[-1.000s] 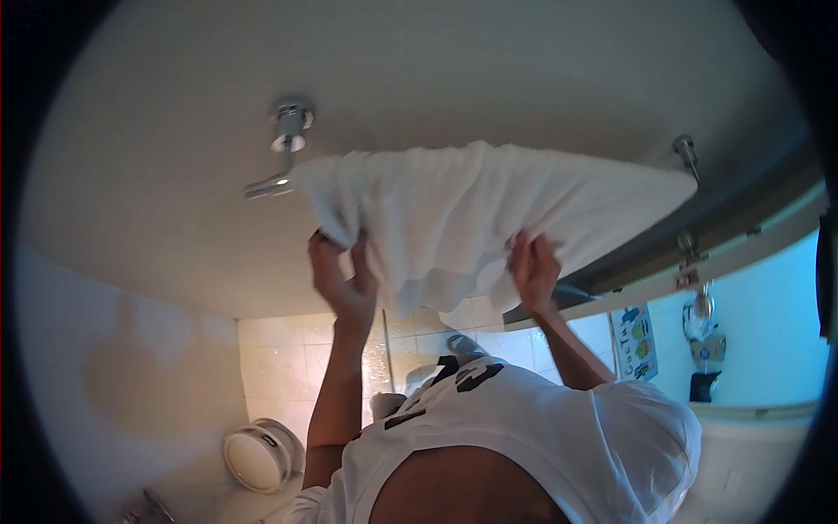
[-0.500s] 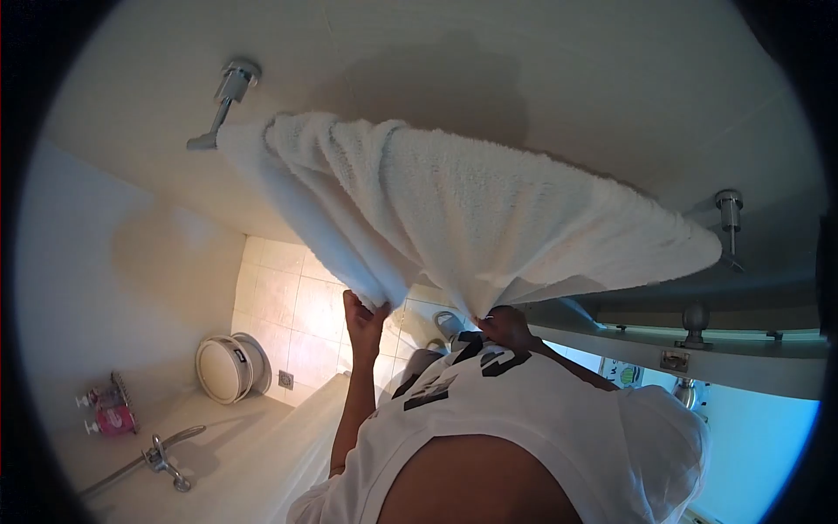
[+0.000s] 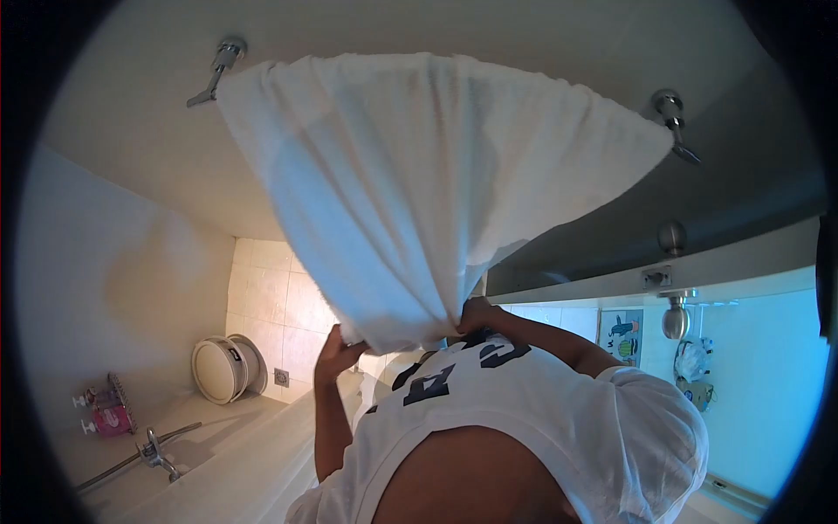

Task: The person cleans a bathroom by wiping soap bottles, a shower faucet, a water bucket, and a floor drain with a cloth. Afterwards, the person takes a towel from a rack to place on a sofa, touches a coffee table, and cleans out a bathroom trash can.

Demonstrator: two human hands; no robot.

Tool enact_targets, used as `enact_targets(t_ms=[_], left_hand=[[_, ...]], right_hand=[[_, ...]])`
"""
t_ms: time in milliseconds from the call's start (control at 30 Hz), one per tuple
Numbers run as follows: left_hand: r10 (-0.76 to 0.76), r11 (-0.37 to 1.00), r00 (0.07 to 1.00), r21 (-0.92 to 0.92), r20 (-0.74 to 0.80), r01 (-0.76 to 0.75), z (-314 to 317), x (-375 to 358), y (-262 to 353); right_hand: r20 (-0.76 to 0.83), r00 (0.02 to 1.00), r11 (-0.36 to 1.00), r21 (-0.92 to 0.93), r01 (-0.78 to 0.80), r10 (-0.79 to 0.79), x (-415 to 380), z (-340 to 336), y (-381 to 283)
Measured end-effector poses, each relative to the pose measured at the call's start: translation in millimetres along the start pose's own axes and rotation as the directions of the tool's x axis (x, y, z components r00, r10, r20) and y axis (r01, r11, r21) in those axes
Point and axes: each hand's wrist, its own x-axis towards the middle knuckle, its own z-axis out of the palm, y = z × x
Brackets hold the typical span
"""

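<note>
A white towel (image 3: 419,166) hangs from a wall bar whose metal end holders (image 3: 229,54) show at both sides. Its top edge is spread nearly the full width of the bar, and folds run down and gather toward my hands. At the towel's lower left corner, my left hand (image 3: 339,351) is closed on the cloth. My right hand (image 3: 476,316) pinches the gathered lower edge to the right, close to my shirt. The fingertips of my right hand are partly hidden by the towel.
A door edge with a round knob (image 3: 674,316) stands at the right. Left are a bathtub with a faucet (image 3: 155,450), pink pump bottles (image 3: 106,412) on a rack, and a round basin (image 3: 223,368) leaning by the wall. A floor drain (image 3: 281,377) lies beyond.
The towel has been drawn down toward me and now hangs longer and more evenly. My hands are slightly closer together in the view. The door has swung, showing more of the room beyond.
</note>
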Motion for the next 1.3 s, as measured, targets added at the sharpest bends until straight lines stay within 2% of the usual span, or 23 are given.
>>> enact_targets(t_ms=[33, 100, 233, 300, 367, 467, 500, 600, 633, 700, 733, 800, 833, 867, 933, 967, 1000, 1033, 1067, 1167, 1233, 1267, 1300], left_hand=[[0.027, 0.997, 0.994, 0.066, 0.109, -0.034, -5.5, -3.6, 14.8], [0.012, 0.970, 0.992, 0.238, 0.128, -0.042, -3.6, -16.3, 35.7], [-0.039, 0.932, 0.977, 0.361, 0.209, -0.041, 12.3, -35.6, 55.5], [-0.093, 0.825, 0.959, 0.560, 0.269, -0.077, 25.5, -43.3, 69.3], [-0.176, 0.779, 0.949, 0.627, 0.262, -0.028, 39.1, -50.8, 79.5], [-0.125, 0.678, 0.891, 0.693, 0.436, -0.244, 69.5, -57.4, 85.5], [-0.120, 0.678, 0.897, 0.695, 0.425, -0.238, 85.3, -58.7, 88.8], [0.101, 0.635, 0.828, 0.605, 0.551, -0.480, 145.3, -63.4, 102.1], [0.111, 0.626, 0.836, 0.616, 0.537, -0.479, 169.4, -63.9, 107.2], [-0.232, 0.848, 0.917, 0.530, 0.325, 0.026, 222.1, -58.3, 123.1], [-0.416, 0.860, 0.875, 0.422, 0.248, 0.289, 248.9, -54.7, 130.7], [-0.737, 0.673, 0.649, 0.123, 0.187, 0.729, 294.5, -51.6, 138.4], [-0.739, 0.672, 0.651, 0.120, 0.175, 0.730, 314.6, -52.6, 132.9], [-0.483, 0.876, 0.788, 0.202, 0.383, 0.439, 331.6, -49.8, 122.6], [-0.199, 0.973, 0.784, 0.214, 0.589, 0.087, 357.9, -41.8, 103.6], [-0.237, 0.874, 0.669, 0.455, 0.705, -0.170, 368.6, -34.7, 96.1], [-0.327, 0.674, 0.539, 0.591, 0.776, -0.442, 379.2, -31.8, 94.5], [-0.338, 0.667, 0.535, 0.598, 0.774, -0.444, 398.5, -35.6, 94.9], [-0.219, 0.828, 0.579, 0.464, 0.786, -0.316, 421.5, -39.9, 94.7], [-0.064, 0.833, 0.612, 0.379, 0.788, -0.402, 478.4, -43.2, 80.2], [-0.068, 0.792, 0.607, 0.412, 0.792, -0.450, 499.3, -45.6, 90.0], [-0.074, 0.770, 0.597, 0.426, 0.799, -0.475, 512.7, -45.3, 96.9], [-0.083, 0.749, 0.578, 0.433, 0.812, -0.501, 527.2, -43.8, 103.0]], right_hand=[[-0.010, 1.000, 1.000, 0.004, -0.007, 0.007, 0.3, 2.8, 0.0], [-0.031, 0.999, 0.999, -0.045, 0.023, -0.025, 0.1, 14.9, -2.2], [0.011, 0.997, 0.990, -0.125, 0.072, -0.071, 10.5, 32.0, 0.2], [0.042, 0.996, 0.982, -0.164, 0.089, -0.083, 13.5, 38.4, 6.4], [0.070, 0.993, 0.974, -0.197, 0.108, -0.096, 14.5, 45.3, 17.7], [0.115, 0.987, 0.960, -0.242, 0.141, -0.116, 13.7, 58.9, 46.4], [0.113, 0.985, 0.955, -0.252, 0.156, -0.131, 8.3, 62.2, 58.1], [0.097, 0.985, 0.946, -0.280, 0.164, -0.142, -39.6, 51.7, 81.8], [0.088, 0.984, 0.940, -0.295, 0.173, -0.154, -46.0, 55.4, 97.4], [0.086, 0.986, 0.975, -0.160, 0.152, -0.140, -64.6, 71.8, 129.9], [0.081, 0.985, 0.972, -0.170, 0.164, -0.152, -76.8, 79.0, 144.8], [0.023, 0.992, 0.992, -0.008, 0.122, -0.122, -121.2, 82.7, 163.6], [0.021, 0.991, 0.991, -0.010, 0.135, -0.135, -126.9, 99.9, 182.9], [0.004, 0.976, 0.975, -0.036, 0.218, -0.218, -132.6, 115.7, 202.5], [-0.020, 0.953, 0.952, -0.057, 0.302, -0.303, -151.3, 133.8, 233.2], [-0.015, 0.975, 0.972, 0.069, 0.223, -0.223, -165.9, 138.6, 246.2], [0.001, 0.990, 0.971, 0.196, 0.139, -0.142, -181.3, 140.4, 255.1], [-0.006, 0.989, 0.968, 0.206, 0.144, -0.146, -192.7, 146.5, 268.0], [-0.028, 0.998, 0.970, 0.233, 0.067, -0.063, -203.0, 151.6, 281.5], [-0.089, 0.991, 0.941, 0.331, -0.064, 0.099, -229.3, 171.5, 334.3], [-0.227, 0.882, 0.886, 0.128, 0.447, -0.412, -207.8, 207.8, 393.4], [-0.256, 0.948, 0.868, 0.409, 0.282, -0.188, -236.1, 204.0, 396.7], [-0.213, 0.976, 0.739, 0.665, 0.107, 0.051, -265.8, 196.5, 401.3]])
